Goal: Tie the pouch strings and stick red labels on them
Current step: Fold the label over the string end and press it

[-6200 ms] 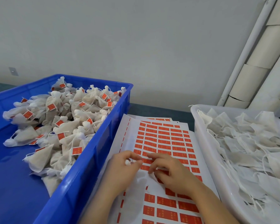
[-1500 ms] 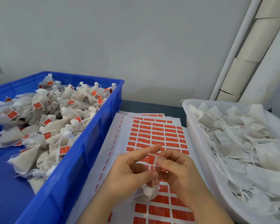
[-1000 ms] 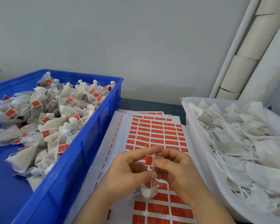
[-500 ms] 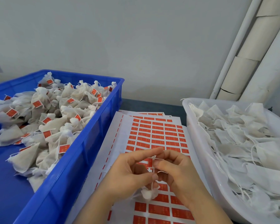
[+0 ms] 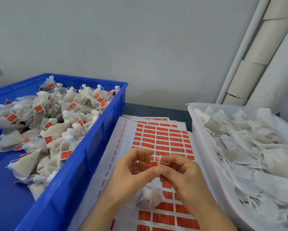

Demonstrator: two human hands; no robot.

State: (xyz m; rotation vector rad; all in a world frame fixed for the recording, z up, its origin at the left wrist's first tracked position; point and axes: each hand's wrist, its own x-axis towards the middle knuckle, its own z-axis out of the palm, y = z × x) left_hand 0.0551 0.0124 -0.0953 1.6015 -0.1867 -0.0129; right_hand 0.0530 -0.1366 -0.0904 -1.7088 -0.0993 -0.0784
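A small white pouch (image 5: 149,196) hangs under my hands, above the sheet of red labels (image 5: 163,139). Its white string (image 5: 160,161) runs up between my fingertips. My left hand (image 5: 131,174) pinches a red label (image 5: 154,164) against the string with thumb and forefinger. My right hand (image 5: 181,175) meets it from the right, fingers curled, pinching the same string and label. Much of the label is hidden by my fingers.
A blue crate (image 5: 83,157) on the left holds several tied pouches with red labels. A white bin (image 5: 204,147) on the right is full of untied pouches with loose strings. More label sheets lie stacked under the top one. White pipes run up the wall at the far right.
Six seconds ago both hands picked at the sheet. Since then they lifted a label to the pouch string. Over the last second they stayed put, with the label folding round the string.
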